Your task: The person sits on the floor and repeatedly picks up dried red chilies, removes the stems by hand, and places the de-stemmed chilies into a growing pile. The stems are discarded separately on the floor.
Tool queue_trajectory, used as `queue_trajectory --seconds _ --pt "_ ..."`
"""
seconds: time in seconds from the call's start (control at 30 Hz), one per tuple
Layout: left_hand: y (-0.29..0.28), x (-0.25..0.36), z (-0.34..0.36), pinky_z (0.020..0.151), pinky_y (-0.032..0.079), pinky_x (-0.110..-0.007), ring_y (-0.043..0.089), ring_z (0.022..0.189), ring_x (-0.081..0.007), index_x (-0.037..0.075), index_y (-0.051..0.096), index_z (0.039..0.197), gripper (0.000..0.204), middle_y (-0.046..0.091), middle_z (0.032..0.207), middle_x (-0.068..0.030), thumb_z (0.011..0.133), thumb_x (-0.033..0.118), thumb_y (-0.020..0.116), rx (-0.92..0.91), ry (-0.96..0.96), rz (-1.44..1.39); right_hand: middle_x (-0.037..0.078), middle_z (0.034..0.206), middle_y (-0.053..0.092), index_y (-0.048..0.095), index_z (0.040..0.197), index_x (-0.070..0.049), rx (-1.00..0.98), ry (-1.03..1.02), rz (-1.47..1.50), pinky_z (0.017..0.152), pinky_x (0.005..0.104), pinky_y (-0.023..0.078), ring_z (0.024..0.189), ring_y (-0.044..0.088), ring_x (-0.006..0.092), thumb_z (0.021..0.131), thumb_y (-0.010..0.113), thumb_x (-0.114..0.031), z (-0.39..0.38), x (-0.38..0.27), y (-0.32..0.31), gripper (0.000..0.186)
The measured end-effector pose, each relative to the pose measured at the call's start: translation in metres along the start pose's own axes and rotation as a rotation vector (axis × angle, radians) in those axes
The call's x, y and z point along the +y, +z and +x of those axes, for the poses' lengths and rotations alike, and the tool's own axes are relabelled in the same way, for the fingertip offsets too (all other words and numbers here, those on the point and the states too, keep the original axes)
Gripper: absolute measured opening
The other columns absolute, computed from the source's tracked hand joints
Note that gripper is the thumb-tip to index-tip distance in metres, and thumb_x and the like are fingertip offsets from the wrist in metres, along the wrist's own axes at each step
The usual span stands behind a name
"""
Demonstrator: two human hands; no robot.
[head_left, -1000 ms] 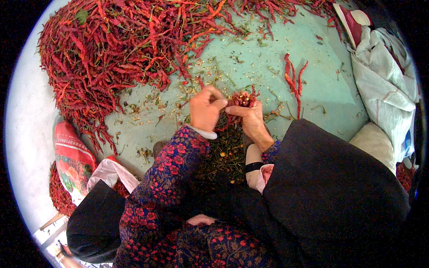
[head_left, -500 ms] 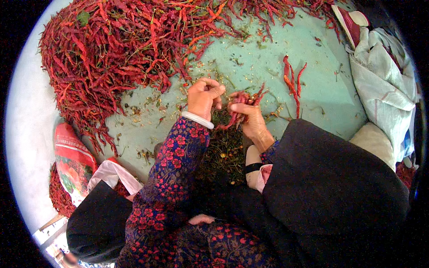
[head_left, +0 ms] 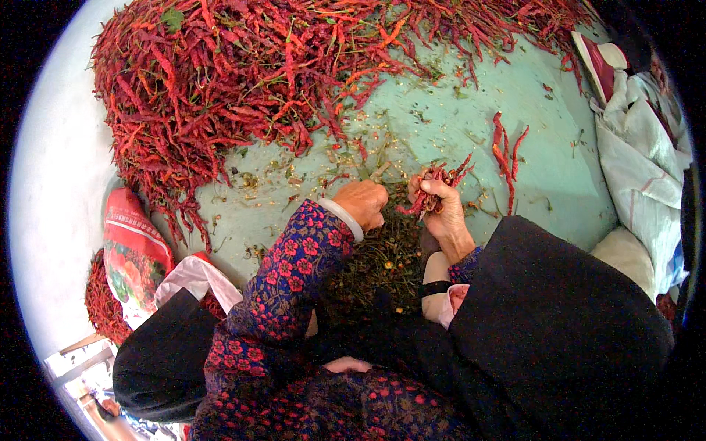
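Note:
My right hand (head_left: 447,213) is closed round a small bunch of red chilli peppers (head_left: 441,178), their tips sticking out past the thumb and fingers. To its left, my left hand (head_left: 362,202) hangs with fingers curled in, knuckles up, above the edge of a heap of green-brown stems (head_left: 375,268). Whatever the left fingers may pinch is hidden under the hand. The stem heap lies between my legs. A large pile of red chilli peppers (head_left: 220,88) spreads across the far left, beyond both hands.
A few loose chillies (head_left: 506,163) lie on the pale green floor (head_left: 566,187) right of my hands. Seeds and stem bits are scattered around. A red printed sack (head_left: 136,242) stands at left, a whitish woven sack (head_left: 640,169) at right, beside a red-and-white shoe (head_left: 599,66).
My left hand has dropped nearer to me, over the stem heap, and turned knuckles up. My right hand keeps its chillies in about the same place. The whole view has shifted slightly.

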State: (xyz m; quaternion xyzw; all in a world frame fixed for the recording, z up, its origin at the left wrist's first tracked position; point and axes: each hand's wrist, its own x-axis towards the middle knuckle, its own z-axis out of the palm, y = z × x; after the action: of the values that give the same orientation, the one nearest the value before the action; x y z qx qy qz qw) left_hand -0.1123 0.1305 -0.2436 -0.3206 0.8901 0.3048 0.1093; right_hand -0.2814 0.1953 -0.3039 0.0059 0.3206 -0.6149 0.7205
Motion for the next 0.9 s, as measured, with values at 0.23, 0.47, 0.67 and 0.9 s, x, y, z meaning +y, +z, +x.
queue_trajectory --seconds 0.23,0.47,0.67,0.9 --pt "-0.028 0.010 0.011 0.054 0.045 -0.034 0.057 0.060 -0.0242 0.001 0.057 0.079 0.017 0.058 0.067 -0.0133 0.071 0.015 0.061 0.420 -0.195 -0.561 0.006 0.079 0.059 0.056 0.087 0.000 0.044 0.029 -0.147 0.067 0.0303 0.046 0.073 0.057 0.0174 0.067 0.060 -0.003 -0.002 -0.001 0.009 0.021" --pt "-0.003 0.036 0.023 0.045 0.042 -0.023 0.049 0.053 -0.0070 0.005 0.056 0.080 0.007 0.054 0.065 -0.0006 0.075 0.009 0.060 0.463 -0.145 -0.965 0.006 0.080 0.060 0.057 0.088 -0.001 0.038 0.086 -0.009 0.068 0.0319 0.047 0.073 0.058 0.0173 0.069 0.059 -0.005 -0.004 -0.003 0.009 0.019" --pt "0.008 0.032 0.027 0.050 0.041 -0.023 0.048 0.053 -0.0063 0.005 0.055 0.082 0.011 0.055 0.066 -0.0009 0.073 0.006 0.060 0.712 0.021 -0.684 0.006 0.085 0.061 0.057 0.092 -0.001 0.021 0.034 -0.101 0.072 0.0320 0.047 0.078 0.058 0.0180 0.069 0.062 -0.006 -0.007 -0.001 0.008 0.024" --pt "0.009 0.033 0.027 0.043 0.040 -0.021 0.050 0.054 -0.0074 0.004 0.054 0.083 0.012 0.057 0.068 -0.0027 0.073 0.003 0.060 0.533 -0.196 -1.064 0.006 0.081 0.061 0.057 0.088 -0.001 0.024 0.009 -0.160 0.069 0.0298 0.048 0.075 0.059 0.0167 0.069 0.065 -0.007 -0.006 0.000 0.011 0.021"
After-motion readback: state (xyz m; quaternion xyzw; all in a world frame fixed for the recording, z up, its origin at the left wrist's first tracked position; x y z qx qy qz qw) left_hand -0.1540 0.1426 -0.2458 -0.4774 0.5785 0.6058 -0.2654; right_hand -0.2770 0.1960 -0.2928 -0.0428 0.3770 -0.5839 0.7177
